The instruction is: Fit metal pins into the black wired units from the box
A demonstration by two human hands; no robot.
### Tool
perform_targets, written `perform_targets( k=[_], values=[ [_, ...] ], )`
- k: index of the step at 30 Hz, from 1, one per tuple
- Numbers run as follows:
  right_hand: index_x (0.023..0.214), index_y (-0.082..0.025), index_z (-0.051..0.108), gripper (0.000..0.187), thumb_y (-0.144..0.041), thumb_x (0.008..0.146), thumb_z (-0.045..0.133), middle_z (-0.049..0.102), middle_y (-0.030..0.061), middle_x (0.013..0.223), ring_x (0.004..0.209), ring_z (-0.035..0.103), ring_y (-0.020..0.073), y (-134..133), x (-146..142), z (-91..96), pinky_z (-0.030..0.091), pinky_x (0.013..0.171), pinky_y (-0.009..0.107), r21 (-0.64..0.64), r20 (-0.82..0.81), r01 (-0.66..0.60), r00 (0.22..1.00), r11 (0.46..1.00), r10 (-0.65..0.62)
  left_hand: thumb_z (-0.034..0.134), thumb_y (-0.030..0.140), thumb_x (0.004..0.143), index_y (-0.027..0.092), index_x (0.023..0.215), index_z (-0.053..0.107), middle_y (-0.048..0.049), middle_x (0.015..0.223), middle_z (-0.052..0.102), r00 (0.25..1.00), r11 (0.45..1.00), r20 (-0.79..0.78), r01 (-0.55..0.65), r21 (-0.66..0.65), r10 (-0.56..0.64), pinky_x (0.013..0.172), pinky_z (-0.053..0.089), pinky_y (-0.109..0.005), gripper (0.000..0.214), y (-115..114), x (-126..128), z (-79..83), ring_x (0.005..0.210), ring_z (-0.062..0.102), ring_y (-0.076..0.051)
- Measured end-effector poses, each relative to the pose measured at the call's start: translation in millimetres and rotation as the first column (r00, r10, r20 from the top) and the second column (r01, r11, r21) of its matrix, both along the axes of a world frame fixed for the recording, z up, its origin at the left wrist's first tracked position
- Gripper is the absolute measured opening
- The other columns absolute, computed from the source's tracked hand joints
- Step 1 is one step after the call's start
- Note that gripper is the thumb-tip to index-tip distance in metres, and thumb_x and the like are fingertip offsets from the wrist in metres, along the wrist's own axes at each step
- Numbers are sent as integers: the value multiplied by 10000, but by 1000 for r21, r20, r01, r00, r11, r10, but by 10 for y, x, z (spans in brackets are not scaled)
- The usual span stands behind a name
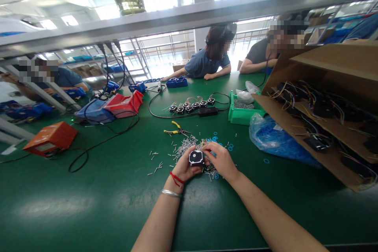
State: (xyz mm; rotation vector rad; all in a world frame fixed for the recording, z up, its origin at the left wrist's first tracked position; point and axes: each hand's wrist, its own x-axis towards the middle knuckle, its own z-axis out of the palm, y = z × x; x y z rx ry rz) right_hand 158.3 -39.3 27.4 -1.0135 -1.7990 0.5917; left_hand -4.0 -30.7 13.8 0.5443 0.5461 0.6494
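Note:
My left hand [183, 168] is wrapped round a small square stepper motor [196, 158] with a black and silver end face, held above the green table [112, 204]. Fingertips of my right hand [222, 161] are pinched together at the motor's far right edge; whatever they hold is too small or hidden to name. Beneath and behind both hands spreads a pile of loose silver screws [186, 145]. Blue rings [230, 147] lie among and beside them. Just beyond the pile rest yellow-handled pliers [174, 130].
Several similar motors [189, 108] stand in rows farther back, beside a black cable adapter [208, 111]. On the right are a green bin [239, 117], a blue plastic bag [276, 141] and a cardboard box [333, 165] of wired motors. Leftward sit an orange box [50, 138] and a red bin [124, 106]. Co-workers sit opposite.

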Motion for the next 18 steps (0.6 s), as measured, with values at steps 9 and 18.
perform_targets(
  k=[9,18],
  values=[
    [1173,-203,548,305,-249,896,429,579,90,1133,1041,543,208,106,-81,-240,420,945,388,-43,1,30,1000,999,-30,472,512,821,137,932,587,-74,808,640,936,937,50,-349,-22,349,475,441,-217,407,3,-51,26,489,512,-80],
    [984,-234,633,242,-210,885,414,622,82,1021,985,575,235,222,-132,-356,461,898,411,-99,12,35,999,995,-34,600,334,784,140,966,565,-46,767,594,665,742,-330,-619,257,670,527,460,-215,268,1205,-700,307,560,539,-86]
  ],
)
